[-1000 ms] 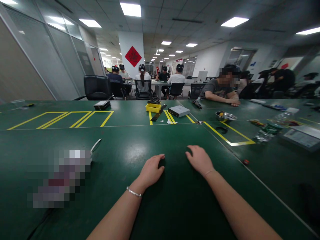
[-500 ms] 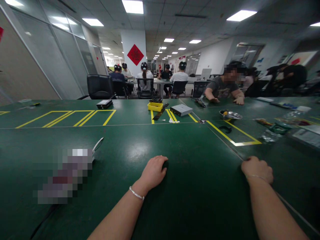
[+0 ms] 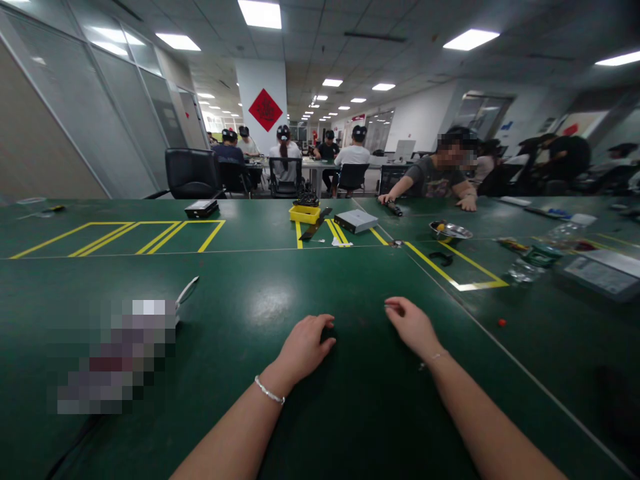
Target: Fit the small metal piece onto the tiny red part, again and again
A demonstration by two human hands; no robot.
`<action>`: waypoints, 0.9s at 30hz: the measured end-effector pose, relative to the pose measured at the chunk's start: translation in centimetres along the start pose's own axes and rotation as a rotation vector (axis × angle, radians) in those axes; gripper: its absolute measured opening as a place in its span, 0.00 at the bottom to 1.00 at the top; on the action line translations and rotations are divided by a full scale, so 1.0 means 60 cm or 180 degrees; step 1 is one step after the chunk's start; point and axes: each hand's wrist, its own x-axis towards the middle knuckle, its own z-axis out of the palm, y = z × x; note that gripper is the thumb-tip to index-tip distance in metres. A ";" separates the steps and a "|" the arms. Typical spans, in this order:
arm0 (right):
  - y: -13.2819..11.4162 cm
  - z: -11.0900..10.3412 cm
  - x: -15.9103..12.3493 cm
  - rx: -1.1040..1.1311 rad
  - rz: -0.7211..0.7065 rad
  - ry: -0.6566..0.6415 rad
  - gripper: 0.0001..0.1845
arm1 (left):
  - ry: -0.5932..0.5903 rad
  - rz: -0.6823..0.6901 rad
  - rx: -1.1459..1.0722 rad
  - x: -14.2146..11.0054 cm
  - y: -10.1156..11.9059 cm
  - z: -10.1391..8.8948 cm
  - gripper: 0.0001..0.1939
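The left grip (image 3: 306, 343) is seen with thumb and fingers apart, nothing held; at the right grip (image 3: 414, 328) the fingertips are bunched, and whether anything is pinched cannot be told. The red piece (image 3: 502, 323) is noted on the desk (image 3: 210, 400), right of the nearer right grip, across the seam (image 3: 505, 347); no long axis is discerned.

It was a large open-plan office, by the look of it: ceiling panels with bright rectangular lights (image 3: 261, 13), a glass partition (image 3: 65, 93) along the left side, and black office chairs (image 3: 193, 173) near long tables. Several people sat working farther back (a red diamond-shaped decoration (image 3: 265, 110) hung on the white pillar (image 3: 250, 73) behind them).
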 end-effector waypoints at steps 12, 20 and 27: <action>-0.098 0.081 -0.036 0.0691 -0.1212 -0.1163 0.15 | 0.0286 -0.0559 -0.0593 0.004 -0.006 0.001 0.12; 0.137 -0.118 0.048 -0.2060 0.0859 0.1069 0.26 | 0.0419 -0.0820 -0.1461 0.010 -0.013 0.001 0.12; 0.242 -0.173 0.031 -0.1933 0.1787 0.0421 0.25 | 0.0444 -0.0818 -0.1683 0.016 -0.022 0.007 0.08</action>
